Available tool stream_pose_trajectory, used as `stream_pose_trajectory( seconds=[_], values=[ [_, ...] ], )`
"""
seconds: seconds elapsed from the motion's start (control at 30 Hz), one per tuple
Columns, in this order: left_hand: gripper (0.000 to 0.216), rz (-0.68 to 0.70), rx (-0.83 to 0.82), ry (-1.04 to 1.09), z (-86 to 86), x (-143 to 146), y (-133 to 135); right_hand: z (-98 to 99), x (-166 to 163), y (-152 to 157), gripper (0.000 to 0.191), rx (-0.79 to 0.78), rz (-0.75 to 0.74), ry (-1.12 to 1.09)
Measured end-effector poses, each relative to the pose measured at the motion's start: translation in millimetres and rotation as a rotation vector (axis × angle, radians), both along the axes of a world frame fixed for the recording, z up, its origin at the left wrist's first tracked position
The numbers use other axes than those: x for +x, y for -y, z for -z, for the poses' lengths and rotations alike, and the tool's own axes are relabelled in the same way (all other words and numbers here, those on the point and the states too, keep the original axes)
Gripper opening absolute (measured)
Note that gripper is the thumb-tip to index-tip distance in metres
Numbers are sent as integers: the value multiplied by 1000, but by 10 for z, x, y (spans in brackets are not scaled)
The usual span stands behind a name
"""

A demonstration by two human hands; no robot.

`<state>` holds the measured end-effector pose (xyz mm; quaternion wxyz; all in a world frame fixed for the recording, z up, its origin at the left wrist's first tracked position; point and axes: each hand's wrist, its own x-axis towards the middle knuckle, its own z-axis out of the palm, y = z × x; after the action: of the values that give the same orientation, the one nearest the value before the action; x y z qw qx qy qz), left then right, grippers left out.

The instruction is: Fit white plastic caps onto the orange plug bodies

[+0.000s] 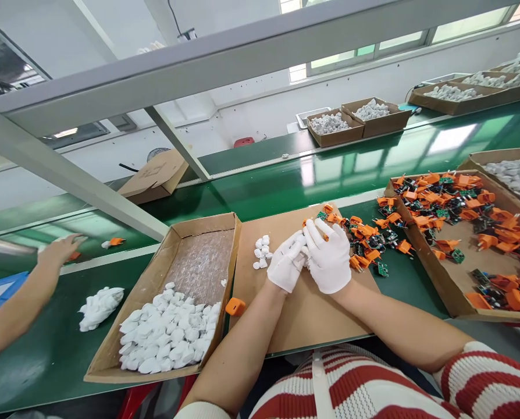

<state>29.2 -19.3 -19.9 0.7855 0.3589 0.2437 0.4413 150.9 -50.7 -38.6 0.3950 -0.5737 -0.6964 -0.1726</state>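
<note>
My left hand (286, 263) and my right hand (328, 257), both in white gloves, meet over a brown cardboard sheet (306, 317). The left fingers are bent together in a pinch, their contents hidden. My right fingers curl over beside them; a bit of orange shows between them, but what they hold is unclear. Left of the hands lie several small white lumps (262, 253). Just beyond and right of my hands is a loose pile of orange plug parts with green circuit boards (364, 235). A single orange plug housing (235, 306) sits at the sheet's left edge.
A cardboard tray (231, 256) at left holds white lumps; a larger tray (426, 273) at right holds orange plug parts. Another person's arm (37, 291) reaches in at far left, near a crumpled white glove-like bundle (100, 307). A metal frame (225, 55) crosses above.
</note>
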Motion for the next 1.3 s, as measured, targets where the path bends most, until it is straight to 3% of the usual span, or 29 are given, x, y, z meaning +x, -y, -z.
stream_pose_trajectory(
  seconds=[0.07,0.17,0.3,0.43,0.5,0.63,0.67,0.83,0.97,1.07,1.17,1.3],
  values=[
    [35,-17,17,-1,0,12,-1,-5,3,-14,46,-23,-19,-14],
    [27,63,-58,-16,-2,-46,-48,-41,86,-85,48,-123,-111,-141],
    [6,172,-209,3,6,-168,-125,-98,227,-181,38,-258,-407,-296],
    [14,181,-232,-63,11,-178,-130,-126,249,-211,27,-317,-507,-419],
    [20,122,-181,-145,3,-149,-117,-146,231,-203,36,-362,-512,-441],
    [26,92,-152,-219,-22,-115,-108,-192,208,-177,81,-522,-524,-533],
    [27,105,-153,-228,-27,-118,-109,-197,208,-172,79,-557,-547,-563],
    [28,254,-235,-154,-26,-191,-139,-213,223,-150,22,-674,-492,-778],
    [31,373,-307,37,-23,-232,-180,-244,235,-127,23,-767,-479,-948],
    [23,293,-298,-21,-14,-210,-185,-211,233,-145,32,-677,-509,-819],
    [16,143,-253,-89,13,-159,-171,-104,216,-196,61,-494,-523,-524],
    [27,80,-184,-156,36,-99,-156,67,181,-255,79,-344,-458,-262]
  ],
)
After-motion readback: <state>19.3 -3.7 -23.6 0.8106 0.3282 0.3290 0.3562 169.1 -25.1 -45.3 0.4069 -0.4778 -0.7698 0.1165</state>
